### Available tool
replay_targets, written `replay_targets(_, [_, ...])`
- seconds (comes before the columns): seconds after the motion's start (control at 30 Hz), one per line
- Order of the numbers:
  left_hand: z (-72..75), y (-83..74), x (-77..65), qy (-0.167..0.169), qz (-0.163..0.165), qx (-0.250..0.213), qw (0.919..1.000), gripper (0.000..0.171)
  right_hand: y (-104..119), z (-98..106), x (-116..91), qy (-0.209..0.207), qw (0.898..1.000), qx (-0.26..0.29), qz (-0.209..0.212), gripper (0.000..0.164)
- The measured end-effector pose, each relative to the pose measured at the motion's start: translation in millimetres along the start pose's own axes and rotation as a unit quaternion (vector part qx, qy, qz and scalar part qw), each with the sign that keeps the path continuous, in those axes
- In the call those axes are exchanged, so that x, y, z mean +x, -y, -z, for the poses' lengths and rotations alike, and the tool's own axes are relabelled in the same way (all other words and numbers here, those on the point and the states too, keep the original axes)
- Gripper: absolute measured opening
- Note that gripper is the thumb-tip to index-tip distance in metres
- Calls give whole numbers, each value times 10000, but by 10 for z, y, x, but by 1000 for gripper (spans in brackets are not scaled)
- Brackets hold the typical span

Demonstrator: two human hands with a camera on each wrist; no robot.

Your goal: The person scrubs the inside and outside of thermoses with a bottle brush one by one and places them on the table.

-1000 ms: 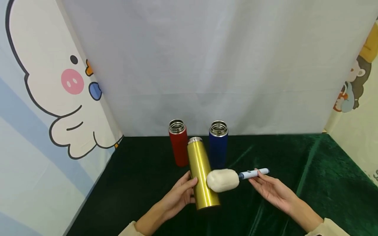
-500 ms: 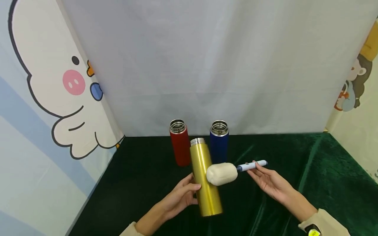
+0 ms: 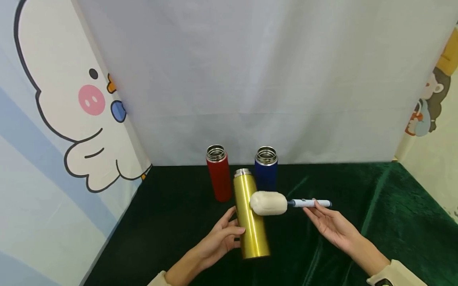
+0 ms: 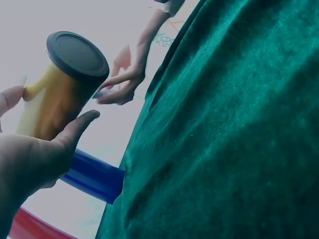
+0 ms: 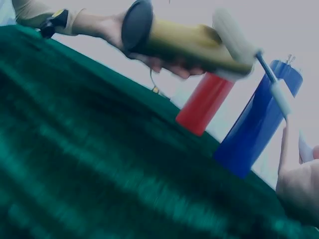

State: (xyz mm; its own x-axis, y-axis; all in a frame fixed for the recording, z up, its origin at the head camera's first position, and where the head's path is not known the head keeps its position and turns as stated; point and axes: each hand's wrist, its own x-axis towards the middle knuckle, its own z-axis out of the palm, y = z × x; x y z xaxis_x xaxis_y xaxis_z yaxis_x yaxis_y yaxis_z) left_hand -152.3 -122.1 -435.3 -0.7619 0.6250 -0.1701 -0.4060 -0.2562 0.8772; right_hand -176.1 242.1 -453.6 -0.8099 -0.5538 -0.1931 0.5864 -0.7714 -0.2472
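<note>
My left hand (image 3: 221, 238) grips a gold thermos flask (image 3: 252, 234) low on its side. The flask tilts, its silver neck pointing away, and its dark base (image 4: 79, 52) faces the left wrist view. In my right hand (image 3: 334, 228) the thin white-and-blue handle (image 3: 311, 203) of a bottle brush is pinched between thumb and fingers. The brush's cream sponge head (image 3: 268, 203) points left and overlaps the upper side of the gold flask in the head view. The right wrist view also has the sponge head (image 5: 232, 35) against the flask's neck end.
Behind the gold flask stand a red flask (image 3: 219, 178) and a blue flask (image 3: 266, 174), both upright with uncapped mouths. Dark green velvet cloth (image 3: 358, 198) covers the table. A pale curtain (image 3: 250, 79) hangs along the back edge.
The gold flask has shifted slightly right and stands a little more upright. The brush has risen a little and turned from a slant to nearly level, its head further up the flask.
</note>
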Motion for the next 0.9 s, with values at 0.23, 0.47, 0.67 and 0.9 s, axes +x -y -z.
replay_targets(0.23, [14, -33, 30, -167, -251, -104, 9995, 77, 11, 278, -96, 1225, 9888, -376, -764, 47])
replay_targets(0.47, [33, -33, 52, 74, -214, -28, 9997, 83, 80, 229, -52, 1039, 9906, -536, -708, 46])
replay_targets(0.67, [102, 38, 24, 754, -24, 238, 9969, 94, 127, -64, 64, 474, 9986, -231, 14, 31])
replay_targets(0.9, [20, 0, -12, 575, 50, 424, 9974, 100, 86, -273, 149, 313, 9970, 301, 647, 19])
